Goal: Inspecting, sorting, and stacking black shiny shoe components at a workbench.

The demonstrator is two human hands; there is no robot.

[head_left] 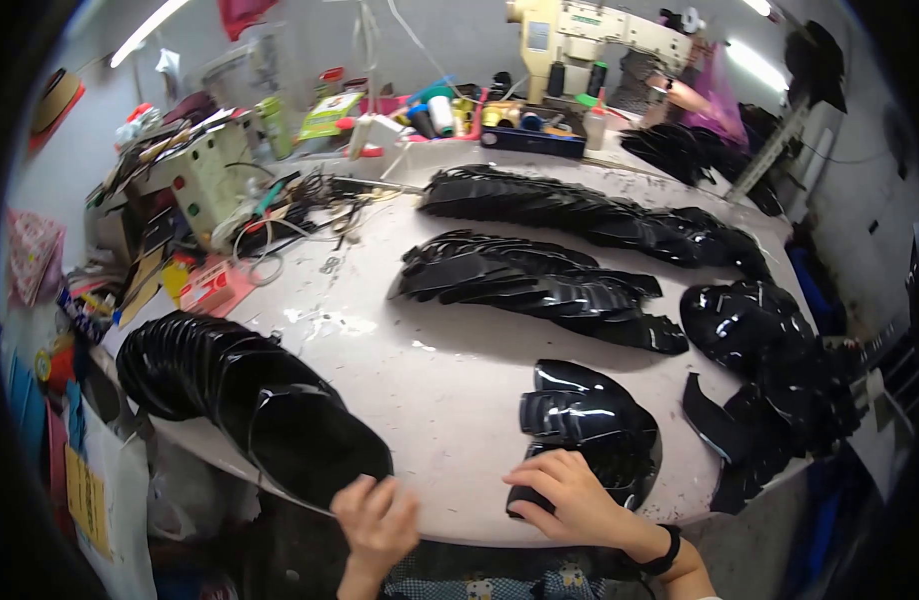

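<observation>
The right hand (580, 500) seems to pinch a black piece (523, 494) at the small pile (595, 415) near the table's (450, 410) front edge; the left hand (377, 525) is blurred, its grip impossible to tell, just beside the nested row (225, 370) of curved black shells at the front left. Work looks partway: that row seems gathered, while 2 long stacks (520, 285) and a heap (745, 320) appear left to handle, crowding the right edge. Farther out, cables (265, 232) clutter the far left, with a spool tray (533, 141) at the far edge
</observation>
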